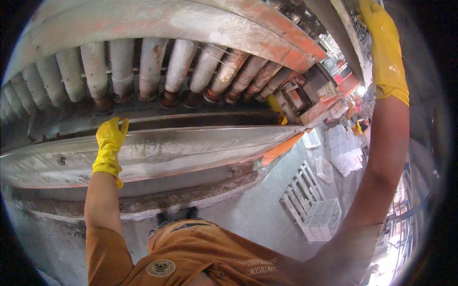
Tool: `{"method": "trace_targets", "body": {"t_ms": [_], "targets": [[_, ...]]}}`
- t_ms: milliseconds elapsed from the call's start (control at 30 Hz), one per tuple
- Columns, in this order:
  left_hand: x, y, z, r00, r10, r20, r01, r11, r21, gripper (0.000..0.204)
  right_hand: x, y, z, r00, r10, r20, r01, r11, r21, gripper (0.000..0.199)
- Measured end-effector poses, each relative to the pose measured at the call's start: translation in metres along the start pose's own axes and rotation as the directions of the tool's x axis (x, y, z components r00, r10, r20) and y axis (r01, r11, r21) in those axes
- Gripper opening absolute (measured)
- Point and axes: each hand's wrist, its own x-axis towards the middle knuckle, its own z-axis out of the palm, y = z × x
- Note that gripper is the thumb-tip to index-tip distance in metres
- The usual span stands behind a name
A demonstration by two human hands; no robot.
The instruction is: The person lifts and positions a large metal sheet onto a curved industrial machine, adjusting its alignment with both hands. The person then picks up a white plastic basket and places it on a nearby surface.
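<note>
My left hand (110, 143), in a yellow rubber glove, is at the near metal rim of a long trough (191, 150). Its thumb stands apart from the lightly bent fingers, and nothing shows in it. At the upper right my right hand (384, 45), also gloved in yellow, is raised high against a long metal beam (344, 28). Its fingers bend over the beam's edge, and the picture's upper edge cuts off part of them. Beyond the trough stands a row of thick grey pipes (121, 66), rusty at their lower ends.
A broad curved metal panel (191, 24) spans above the pipes. Down on the floor to the right are a slatted pallet (303, 188), a white plastic crate (323, 219) and stacked pale boxes (344, 148). Another person (363, 125) is farther back. A rough ledge (157, 202) runs below the trough.
</note>
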Motion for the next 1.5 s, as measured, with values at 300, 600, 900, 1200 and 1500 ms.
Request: {"method": "trace_targets", "body": {"t_ms": [300, 600, 900, 1200, 1500], "targets": [[0.004, 0.011, -0.014, 0.999, -0.048, 0.021, 0.049, 0.997, -0.062, 0.038, 0.003, -0.003, 0.008, 0.997, 0.074, 0.036, -0.079, 0.980, 0.184, 0.052], [-0.002, 0.013, -0.014, 0.999, -0.048, 0.026, 0.049, 0.998, -0.033, 0.038, 0.001, 0.008, 0.010, 0.999, -0.028, -0.026, 0.031, 0.989, 0.146, 0.053], [-0.005, 0.012, -0.012, 0.997, -0.056, 0.053, 0.057, 0.998, -0.013, 0.044, -0.009, -0.011, -0.006, 0.979, 0.127, 0.161, -0.176, 0.923, 0.343, 0.050], [-0.002, 0.016, -0.011, 0.987, -0.114, 0.113, 0.115, 0.993, -0.009, 0.047, 0.000, 0.000, 0.003, 0.880, 0.211, 0.425, -0.437, 0.709, 0.553, 0.044], [-0.001, 0.014, -0.014, 0.986, -0.135, 0.096, 0.134, 0.991, 0.017, 0.046, -0.039, 0.012, 0.033, 0.933, 0.091, -0.348, 0.127, 0.822, 0.556, 0.047]]}}
